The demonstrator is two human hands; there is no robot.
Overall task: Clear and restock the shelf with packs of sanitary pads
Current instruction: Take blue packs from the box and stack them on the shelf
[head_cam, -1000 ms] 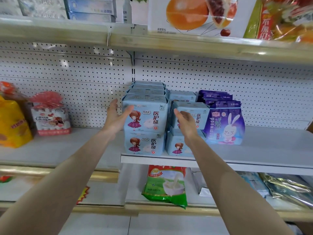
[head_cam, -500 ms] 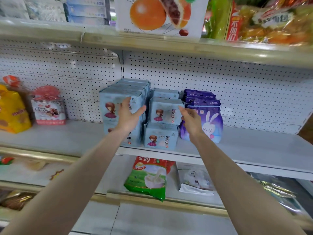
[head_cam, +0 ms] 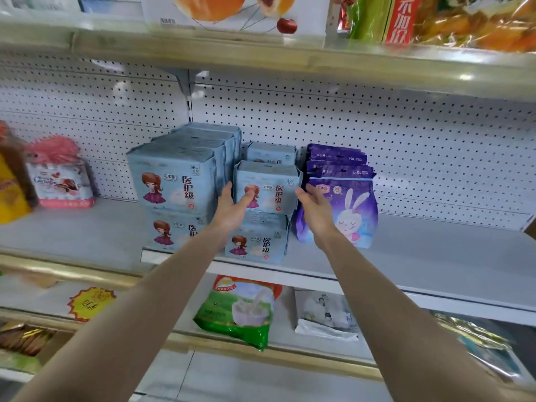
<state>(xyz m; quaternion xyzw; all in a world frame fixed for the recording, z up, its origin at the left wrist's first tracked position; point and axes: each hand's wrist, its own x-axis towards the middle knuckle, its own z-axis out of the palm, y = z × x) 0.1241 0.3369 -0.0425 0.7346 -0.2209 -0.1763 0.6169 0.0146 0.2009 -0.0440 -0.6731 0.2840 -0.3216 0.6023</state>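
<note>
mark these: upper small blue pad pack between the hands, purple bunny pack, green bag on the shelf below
upper small blue pad pack (head_cam: 274,190): head view, middle of its front face.
purple bunny pack (head_cam: 355,211): head view, bunny print on front.
green bag (head_cam: 240,311): head view, middle of front.

The pale grey shelf (head_cam: 420,256) carries two adjoining stacks of blue pad packs (head_cam: 174,187), purple bunny packs (head_cam: 353,216) upright just beside them on the right, and a pink-topped sweets pack (head_cam: 61,181) and a yellow bag (head_cam: 11,195) well to the left.
</note>
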